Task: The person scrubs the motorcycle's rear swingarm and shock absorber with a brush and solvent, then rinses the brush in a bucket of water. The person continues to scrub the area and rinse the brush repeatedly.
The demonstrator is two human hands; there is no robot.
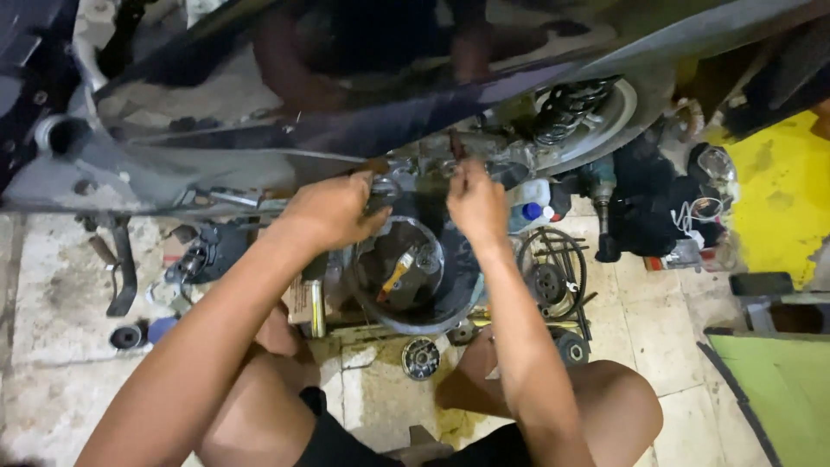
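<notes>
engine service, disassembly stage: both hands at the exposed engine casing under the scooter body.
i see my left hand and right hand clenched on small parts at the casing, which parts i cannot tell. removed pieces lie in the black basin and on the floor; a drive belt lies beside it. a white bottle with blue cap stands right of the basin, a small brown carton to its left.

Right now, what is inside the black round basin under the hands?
Inside the black basin lie a tool with a yellow handle and a round metal part, on a dark, shiny bottom. The left hand and right hand cover its far edge.
</notes>
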